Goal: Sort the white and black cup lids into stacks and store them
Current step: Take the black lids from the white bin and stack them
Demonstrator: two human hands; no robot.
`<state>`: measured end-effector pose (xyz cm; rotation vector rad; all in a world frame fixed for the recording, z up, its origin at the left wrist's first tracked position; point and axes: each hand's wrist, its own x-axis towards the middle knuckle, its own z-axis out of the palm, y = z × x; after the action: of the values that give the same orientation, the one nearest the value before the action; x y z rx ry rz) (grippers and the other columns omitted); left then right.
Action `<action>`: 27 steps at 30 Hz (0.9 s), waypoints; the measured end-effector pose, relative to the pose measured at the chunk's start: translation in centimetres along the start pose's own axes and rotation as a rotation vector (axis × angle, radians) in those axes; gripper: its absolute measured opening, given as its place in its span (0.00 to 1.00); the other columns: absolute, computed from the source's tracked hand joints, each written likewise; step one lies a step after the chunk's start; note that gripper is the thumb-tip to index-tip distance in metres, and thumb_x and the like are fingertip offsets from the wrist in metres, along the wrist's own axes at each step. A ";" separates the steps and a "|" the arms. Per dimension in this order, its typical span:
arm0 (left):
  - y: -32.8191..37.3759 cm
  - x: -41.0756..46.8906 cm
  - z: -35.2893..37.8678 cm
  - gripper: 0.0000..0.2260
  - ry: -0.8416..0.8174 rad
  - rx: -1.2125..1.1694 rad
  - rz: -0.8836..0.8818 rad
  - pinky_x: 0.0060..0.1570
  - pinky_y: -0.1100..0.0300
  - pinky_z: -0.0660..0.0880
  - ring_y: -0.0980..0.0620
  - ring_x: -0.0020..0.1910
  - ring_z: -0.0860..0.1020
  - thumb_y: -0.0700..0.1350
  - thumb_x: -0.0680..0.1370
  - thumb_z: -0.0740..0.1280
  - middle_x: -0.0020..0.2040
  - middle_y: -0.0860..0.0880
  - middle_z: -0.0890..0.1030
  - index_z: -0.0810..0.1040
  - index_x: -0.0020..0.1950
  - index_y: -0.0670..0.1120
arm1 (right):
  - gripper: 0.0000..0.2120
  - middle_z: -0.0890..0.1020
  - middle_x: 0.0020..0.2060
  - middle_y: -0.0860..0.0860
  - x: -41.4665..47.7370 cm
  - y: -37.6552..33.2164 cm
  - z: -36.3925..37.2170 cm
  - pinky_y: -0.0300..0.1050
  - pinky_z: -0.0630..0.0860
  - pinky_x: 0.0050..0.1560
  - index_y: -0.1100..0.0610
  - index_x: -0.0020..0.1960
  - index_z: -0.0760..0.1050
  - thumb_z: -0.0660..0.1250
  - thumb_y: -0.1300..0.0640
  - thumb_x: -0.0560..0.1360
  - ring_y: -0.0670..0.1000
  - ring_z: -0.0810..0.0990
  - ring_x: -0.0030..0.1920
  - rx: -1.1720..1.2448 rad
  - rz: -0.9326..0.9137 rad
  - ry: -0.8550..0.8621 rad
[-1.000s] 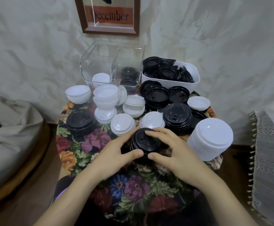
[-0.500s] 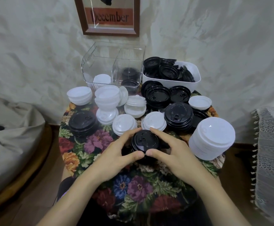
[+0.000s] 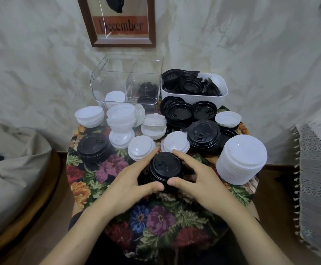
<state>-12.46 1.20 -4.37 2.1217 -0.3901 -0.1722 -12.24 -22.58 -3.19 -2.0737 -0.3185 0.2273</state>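
Note:
A stack of black lids (image 3: 165, 168) stands near the front of the round floral table (image 3: 155, 222). My left hand (image 3: 134, 180) and my right hand (image 3: 198, 180) both grip its sides, thumbs at the front, fingers curled round the back. Other black stacks (image 3: 94, 148) (image 3: 203, 137) stand left and right. A tall white lid stack (image 3: 242, 159) leans at the right. Several smaller white stacks (image 3: 121, 119) and single white lids (image 3: 141, 147) lie behind my hands.
A clear two-part bin (image 3: 127, 83) at the back holds a few white lids on the left and black ones on the right. A white tub (image 3: 220, 92) next to it is heaped with black lids. A cushion (image 3: 12, 169) lies left, a lace cloth (image 3: 316, 178) right.
Both hands stay round the black stack; my fingers have closed a little tighter round it. The view has shifted slightly.

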 end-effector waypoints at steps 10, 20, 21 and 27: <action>0.2 0.4 0.1 0.35 -0.012 -0.093 -0.082 0.75 0.47 0.68 0.65 0.72 0.72 0.58 0.74 0.77 0.71 0.68 0.75 0.66 0.77 0.68 | 0.24 0.79 0.65 0.36 0.4 -0.1 -0.9 0.41 0.76 0.66 0.36 0.70 0.75 0.76 0.48 0.76 0.36 0.75 0.67 0.124 0.011 0.053; -0.5 0.3 0.5 0.38 0.003 -0.164 -0.114 0.76 0.48 0.67 0.66 0.72 0.71 0.59 0.72 0.79 0.72 0.68 0.74 0.66 0.78 0.68 | 0.22 0.76 0.64 0.35 0.3 -0.3 -1.2 0.35 0.75 0.63 0.38 0.65 0.76 0.76 0.53 0.75 0.33 0.73 0.65 0.156 -0.005 0.161; -0.4 0.3 0.5 0.38 0.003 -0.167 -0.113 0.76 0.49 0.67 0.66 0.72 0.71 0.59 0.72 0.79 0.72 0.68 0.74 0.66 0.78 0.68 | 0.22 0.75 0.64 0.32 0.2 -0.3 -1.1 0.38 0.75 0.65 0.37 0.65 0.76 0.77 0.53 0.75 0.32 0.72 0.66 0.131 -0.012 0.142; -0.3 0.3 0.6 0.34 0.024 -0.155 -0.107 0.74 0.47 0.69 0.65 0.71 0.73 0.54 0.74 0.79 0.70 0.67 0.76 0.68 0.75 0.70 | 0.26 0.74 0.65 0.29 0.0 -0.8 -1.0 0.46 0.71 0.70 0.33 0.67 0.73 0.78 0.47 0.72 0.36 0.71 0.69 0.001 -0.023 0.106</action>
<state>-12.32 0.78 -4.97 1.9901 -0.2416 -0.2315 -12.01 -23.00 -2.03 -2.0710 -0.2775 0.1033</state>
